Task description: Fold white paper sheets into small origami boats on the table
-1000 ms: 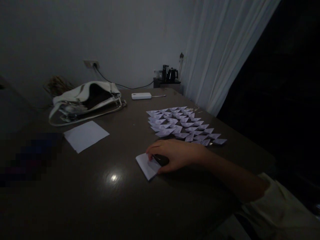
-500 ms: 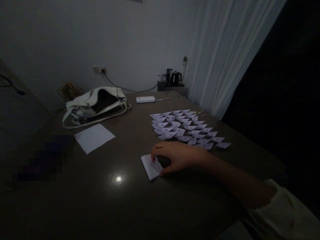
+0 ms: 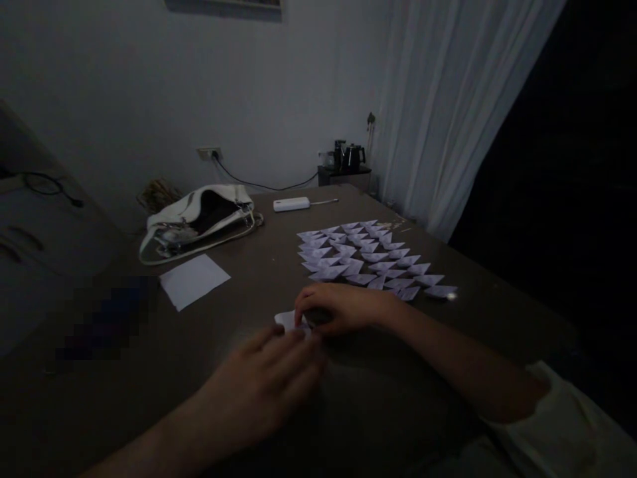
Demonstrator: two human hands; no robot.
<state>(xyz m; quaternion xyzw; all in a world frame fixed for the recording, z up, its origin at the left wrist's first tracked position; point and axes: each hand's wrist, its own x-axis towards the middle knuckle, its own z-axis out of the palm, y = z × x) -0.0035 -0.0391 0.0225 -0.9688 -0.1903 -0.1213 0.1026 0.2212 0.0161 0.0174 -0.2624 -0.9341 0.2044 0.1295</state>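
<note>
A small folded sheet of white paper (image 3: 285, 321) lies on the dark table, mostly hidden by my hands. My right hand (image 3: 343, 309) curves over its right side, with the fingertips and thumb on the paper. My left hand (image 3: 269, 378) reaches in from the lower left, blurred, its fingers stretched out flat over the near part of the paper. Beyond my right hand, several rows of folded paper boats (image 3: 348, 252) stand close together. Off to the left lies a flat white sheet of paper (image 3: 195, 281).
A white handbag (image 3: 199, 222) sits at the back left, its strap near the flat sheet. A white power bank (image 3: 291, 204) with a short cable lies farther back. Behind the table, a black kettle (image 3: 353, 158) stands on a small cabinet, beside a white curtain (image 3: 432, 119).
My left hand has come into view from the lower left and now covers the near part of the folded paper. My right hand stays on the paper. The view has tilted slightly.
</note>
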